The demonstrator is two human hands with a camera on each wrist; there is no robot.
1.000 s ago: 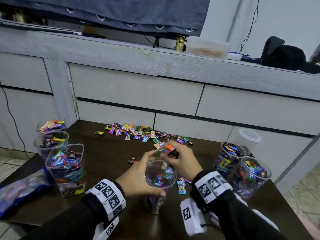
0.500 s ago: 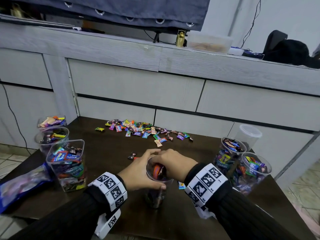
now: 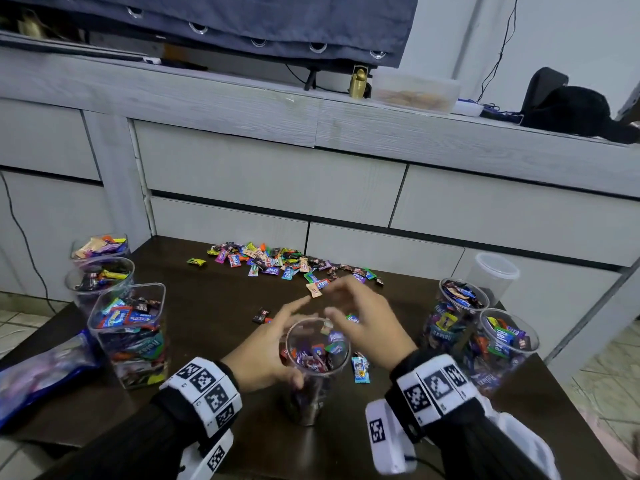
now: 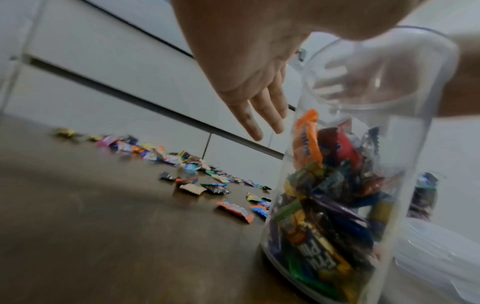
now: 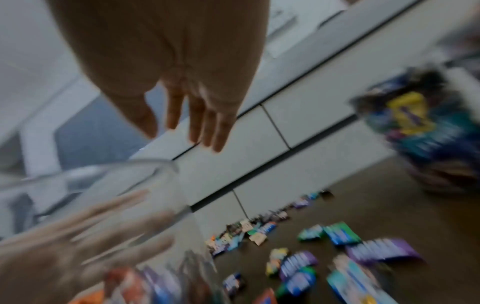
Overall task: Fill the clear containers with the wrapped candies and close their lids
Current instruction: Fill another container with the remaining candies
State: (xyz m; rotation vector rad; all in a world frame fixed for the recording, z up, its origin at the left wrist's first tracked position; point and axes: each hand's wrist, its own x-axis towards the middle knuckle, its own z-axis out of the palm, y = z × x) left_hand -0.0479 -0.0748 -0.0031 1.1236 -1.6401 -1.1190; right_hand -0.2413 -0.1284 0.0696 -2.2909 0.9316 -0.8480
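We count seven jars [image 3: 317, 362]; left hand [image 3: 266, 351] grips one, right hand [image 3: 367, 323] spread. Wrist view shows its fill.

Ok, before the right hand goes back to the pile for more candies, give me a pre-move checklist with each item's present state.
1. Round clear plastic container upright on the dark wooden table: ok.
2. Left hand steadies it, thumb on the near wall, fingers round the far side: ok.
3. Right hand empty, fingers relaxed above the rim: ok.
4. Room left inside the container, wrappers well below the rim: ok.
5. Pile of loose wrapped candies at the table's far edge, nothing standing in the way: ok.
6. Lid for this container at hand: cannot tell.
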